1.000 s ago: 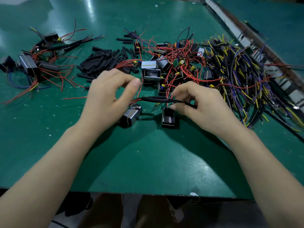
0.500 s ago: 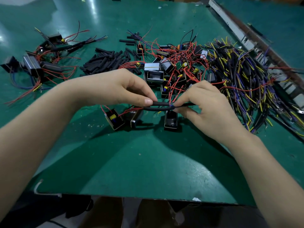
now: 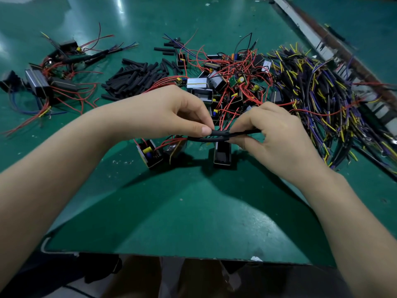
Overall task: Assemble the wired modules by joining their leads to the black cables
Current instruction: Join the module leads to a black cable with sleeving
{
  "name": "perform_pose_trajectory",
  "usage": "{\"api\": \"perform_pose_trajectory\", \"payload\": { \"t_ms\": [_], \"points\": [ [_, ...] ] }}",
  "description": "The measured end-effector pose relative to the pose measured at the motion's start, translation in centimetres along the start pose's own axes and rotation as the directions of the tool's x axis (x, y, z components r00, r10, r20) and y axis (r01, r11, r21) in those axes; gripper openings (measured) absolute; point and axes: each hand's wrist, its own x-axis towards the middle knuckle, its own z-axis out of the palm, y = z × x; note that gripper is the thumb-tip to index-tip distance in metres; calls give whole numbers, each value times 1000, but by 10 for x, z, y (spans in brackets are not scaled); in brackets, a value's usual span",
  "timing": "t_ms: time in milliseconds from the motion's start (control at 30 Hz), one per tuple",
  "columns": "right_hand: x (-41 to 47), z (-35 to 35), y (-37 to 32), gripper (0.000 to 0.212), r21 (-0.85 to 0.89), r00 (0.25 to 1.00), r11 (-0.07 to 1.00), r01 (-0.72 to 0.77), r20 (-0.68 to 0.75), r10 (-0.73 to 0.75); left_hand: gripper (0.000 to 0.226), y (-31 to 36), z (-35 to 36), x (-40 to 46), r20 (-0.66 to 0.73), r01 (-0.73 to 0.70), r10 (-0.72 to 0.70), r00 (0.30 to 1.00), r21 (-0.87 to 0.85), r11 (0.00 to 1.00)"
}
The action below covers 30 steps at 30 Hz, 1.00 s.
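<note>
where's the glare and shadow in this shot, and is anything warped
Head view: white glare streaks on the green mat at top left; both hands cast dark shadows toward the near edge; wide-angle bending curves the metal rail at right; the black sleeve stays sharp.

Glossy green mat [image 3: 193, 222]; matt black sleeves [image 3: 137, 76]
</note>
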Motion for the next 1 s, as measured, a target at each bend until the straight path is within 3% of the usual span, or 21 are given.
{"api": "perform_pose_trajectory", "payload": {
  "t_ms": [133, 267, 400, 500, 633, 700, 833, 1000],
  "points": [
    [-1, 3, 3, 23, -2, 998, 999, -46, 43, 46, 38, -5, -1, -9, -142, 37, -45, 989, -58, 998],
    [0, 0, 12, 35, -47, 988, 994, -103, 110, 107, 33, -22, -10, -32, -348, 89, -143, 927, -167, 982],
    [0, -3, 21, 22, -81, 985, 992, -100, 129, 110, 20, -45, -16, -59, -504, 259, -272, 820, -97, 961],
    [0, -1, 25, 12, -65, 989, 993, -95, 107, 102, 17, -55, -14, -75, -446, 394, -349, 824, 10, 919],
    [-2, 5, 23, 13, -7, 997, 997, -72, 9, 72, 55, -47, -6, -87, -214, 233, -180, 960, 261, 937],
    [-2, 6, 21, 14, -32, 996, 998, -62, -62, 59, 60, -43, -2, -85, -140, 163, -124, 982, 320, 933],
    [2, 6, 13, 15, -92, 970, 991, -94, -233, 70, 69, -31, 7, -71, -225, 180, -105, 969, 341, 923],
    [12, 8, -4, 14, -147, 943, 982, -117, -328, 63, 58, 0, 12, -43, -265, 76, -6, 964, 255, 964]
  ]
}}
